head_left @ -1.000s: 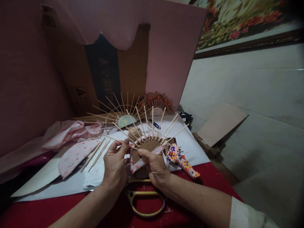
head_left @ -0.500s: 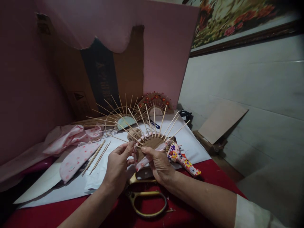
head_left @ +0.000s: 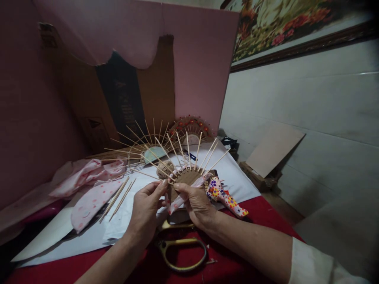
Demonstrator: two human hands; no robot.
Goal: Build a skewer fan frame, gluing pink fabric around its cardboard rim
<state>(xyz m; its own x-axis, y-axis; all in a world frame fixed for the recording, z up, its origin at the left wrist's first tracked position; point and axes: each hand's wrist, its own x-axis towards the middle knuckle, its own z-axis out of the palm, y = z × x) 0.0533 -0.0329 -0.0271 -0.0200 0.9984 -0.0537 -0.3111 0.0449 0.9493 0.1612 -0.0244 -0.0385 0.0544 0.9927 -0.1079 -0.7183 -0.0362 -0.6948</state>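
Between my hands is a half-round cardboard piece [head_left: 186,178] edged with pink dotted fabric, its thin wooden sticks fanning upward and away from me. My left hand [head_left: 146,207] pinches its left edge near the base of a stick. With thumb on top, my right hand [head_left: 199,205] grips the cardboard and a loose fabric strip [head_left: 178,202]. Gold-handled scissors [head_left: 183,254] lie just below my hands, their blades hidden. A flower-patterned glue gun [head_left: 227,197] rests to the right of my right hand.
Behind the piece lie a twine ball [head_left: 165,169], a stick fan with a green centre [head_left: 154,154] and a decorated arch [head_left: 191,128]. At left are loose sticks [head_left: 122,199], a dotted fabric-covered piece [head_left: 93,203] and crumpled pink fabric [head_left: 89,175]. A pink board [head_left: 201,71] stands behind.
The whole view has shifted slightly, with objects appearing a little further left. My hands keep nearly the same grip on the cardboard piece, with the left fingertips slightly moved at its edge.
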